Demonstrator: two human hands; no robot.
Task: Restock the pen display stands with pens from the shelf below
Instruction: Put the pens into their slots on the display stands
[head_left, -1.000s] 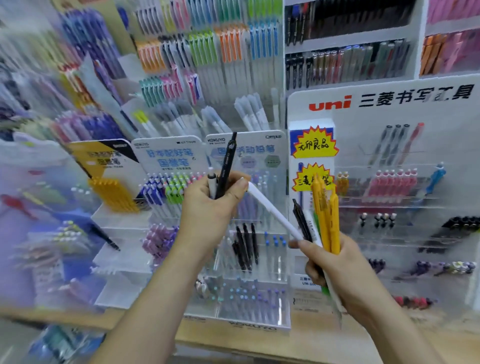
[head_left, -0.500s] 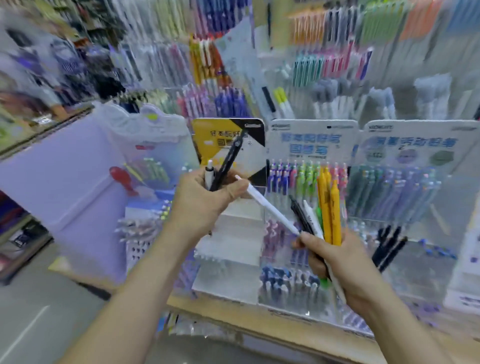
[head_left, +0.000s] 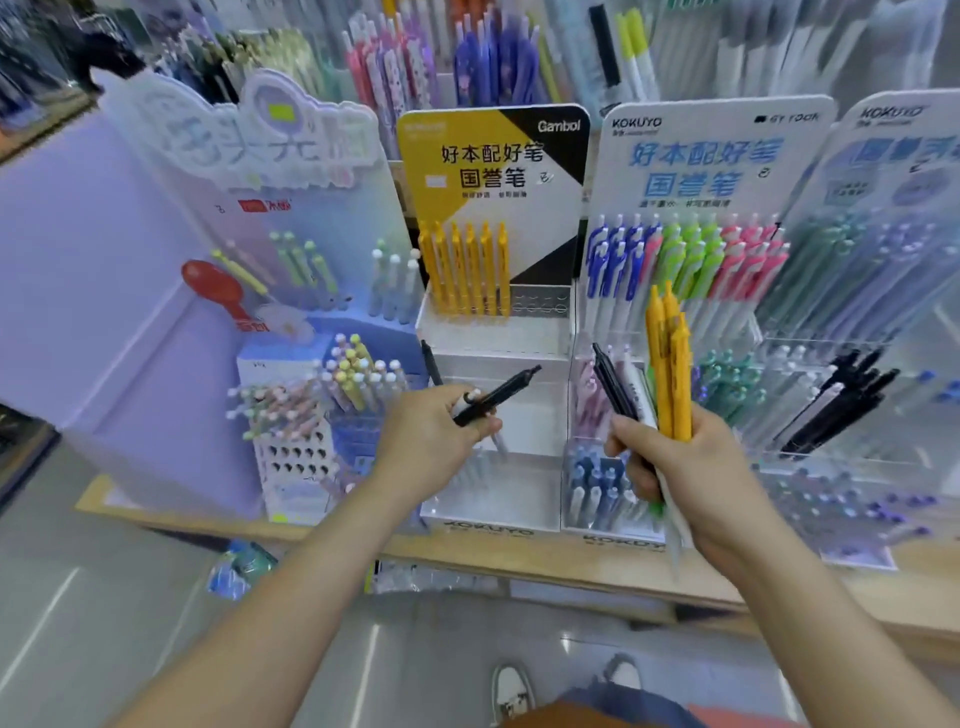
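Note:
My left hand (head_left: 431, 441) grips a black pen (head_left: 498, 396) that points up and right, together with a white pen whose tip sticks out below the fingers. My right hand (head_left: 675, 462) holds a bundle of pens upright: yellow pens (head_left: 670, 364), black ones (head_left: 613, 384) and a white one that hangs below the fist. Both hands hover in front of the yellow-and-black Gambol stand (head_left: 493, 171), whose top row holds yellow pens (head_left: 467, 270); its lower white tiers (head_left: 498, 348) look mostly bare.
A blue Kokuyo stand (head_left: 701, 156) with coloured pens is at the right, a lilac stand (head_left: 249, 156) at the left. The wooden shelf edge (head_left: 545, 561) runs below them. My shoes (head_left: 511, 691) show on the grey floor.
The view has swung left and down, bringing the Gambol stand to the centre. My left hand has lowered and tilted the black pen toward the right; the white pen no longer bridges both hands.

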